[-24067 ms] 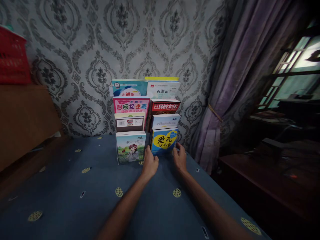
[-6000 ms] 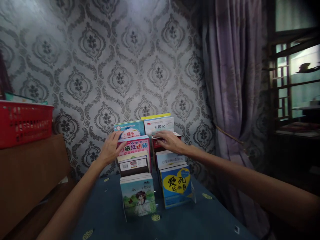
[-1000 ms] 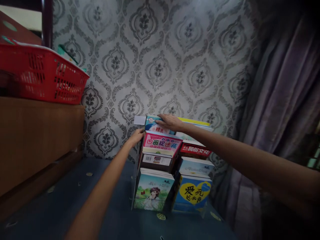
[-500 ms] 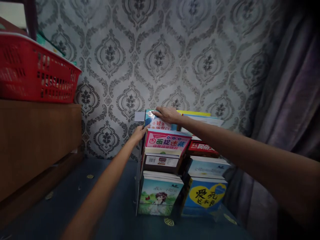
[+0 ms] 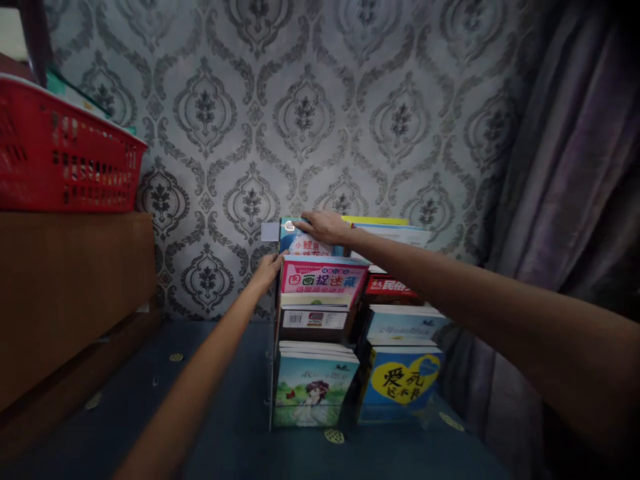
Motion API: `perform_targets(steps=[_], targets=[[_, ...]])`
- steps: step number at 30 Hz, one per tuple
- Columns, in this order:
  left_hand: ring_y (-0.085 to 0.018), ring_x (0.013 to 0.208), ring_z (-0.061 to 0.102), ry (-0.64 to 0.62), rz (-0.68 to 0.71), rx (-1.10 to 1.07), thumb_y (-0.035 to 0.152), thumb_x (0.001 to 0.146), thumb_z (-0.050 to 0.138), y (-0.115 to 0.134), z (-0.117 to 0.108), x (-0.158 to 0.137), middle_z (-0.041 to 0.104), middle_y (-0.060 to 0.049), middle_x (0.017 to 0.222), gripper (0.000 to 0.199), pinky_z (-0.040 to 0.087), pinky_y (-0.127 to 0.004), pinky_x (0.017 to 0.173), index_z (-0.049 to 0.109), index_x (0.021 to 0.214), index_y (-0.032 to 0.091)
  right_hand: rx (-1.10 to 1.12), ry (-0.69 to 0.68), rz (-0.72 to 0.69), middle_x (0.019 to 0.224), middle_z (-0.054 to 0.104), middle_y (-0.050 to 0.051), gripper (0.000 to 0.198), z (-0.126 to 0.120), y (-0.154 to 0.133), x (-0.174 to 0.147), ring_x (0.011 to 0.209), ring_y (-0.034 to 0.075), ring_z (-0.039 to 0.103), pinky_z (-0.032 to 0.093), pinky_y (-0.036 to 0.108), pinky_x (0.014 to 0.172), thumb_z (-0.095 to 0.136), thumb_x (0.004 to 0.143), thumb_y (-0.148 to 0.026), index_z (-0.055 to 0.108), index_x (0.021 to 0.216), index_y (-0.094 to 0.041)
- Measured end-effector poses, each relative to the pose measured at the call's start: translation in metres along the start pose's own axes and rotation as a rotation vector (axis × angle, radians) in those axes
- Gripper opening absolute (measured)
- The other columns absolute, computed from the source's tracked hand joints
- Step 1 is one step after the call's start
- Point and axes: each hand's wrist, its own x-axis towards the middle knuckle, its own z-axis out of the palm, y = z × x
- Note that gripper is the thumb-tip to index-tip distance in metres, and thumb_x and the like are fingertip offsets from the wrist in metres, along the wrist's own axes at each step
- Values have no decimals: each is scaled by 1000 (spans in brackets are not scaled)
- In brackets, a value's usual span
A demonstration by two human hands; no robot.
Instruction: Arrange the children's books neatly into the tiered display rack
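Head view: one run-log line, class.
left hand: by left edge of pink book; right hand: at top of teal book; books: two columns

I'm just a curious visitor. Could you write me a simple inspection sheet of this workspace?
Surface: dark blue surface with pale yellow spots.
Job's things: books in two stepped columns; on the left, a teal book at the back, pink book before it, green book in front; a blue book fronts the right column.
Clutter: red basket on a brown cabinet, at left.
Hands: right hand over the teal book's top edge; left hand by its left edge, grip unclear.
Cables: nothing seen.
Surroundings: patterned wall behind, greyish-purple curtain at right.
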Motion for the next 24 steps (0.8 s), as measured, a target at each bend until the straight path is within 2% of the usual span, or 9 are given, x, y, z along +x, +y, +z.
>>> perform_targets(steps=[7,12,17,20,24], targets=[[-28,91,69,-14,27,60,59,64,77,5,1,0,77,-7,88,55,53,-35,78,70,95,15,11,11,-147,127,64,16,48,-14,3,-13,114,29,61,45,38,92,37,100,-50,54,128,-16],[-26,86,69,31,13,77,65,60,77,11,2,-3,76,-7,88,63,53,-36,77,67,97,15,-57,77,-149,134,58,18,51,-26,27,-36,122,32,55,41,47,100,48,96,-47,48,137,-16],[-23,77,69,115,-21,99,66,62,75,22,5,-7,75,-5,84,61,53,-33,69,63,95,17,-81,155,-37,135,57,18,58,-34,77,-73,125,35,52,38,53,104,55,91,-55,51,134,-16],[-22,76,69,167,-48,83,60,66,76,32,6,-8,73,-4,85,55,53,-30,66,61,98,18,-43,188,65,141,51,20,67,-32,109,-95,130,37,48,35,57,107,61,85,-59,49,136,-17],[-18,72,67,277,-65,58,48,72,78,46,6,-6,70,-4,87,47,51,-25,59,58,103,19,219,321,282,150,42,21,90,-17,142,-117,139,42,37,30,63,111,79,67,-59,45,139,-18]])
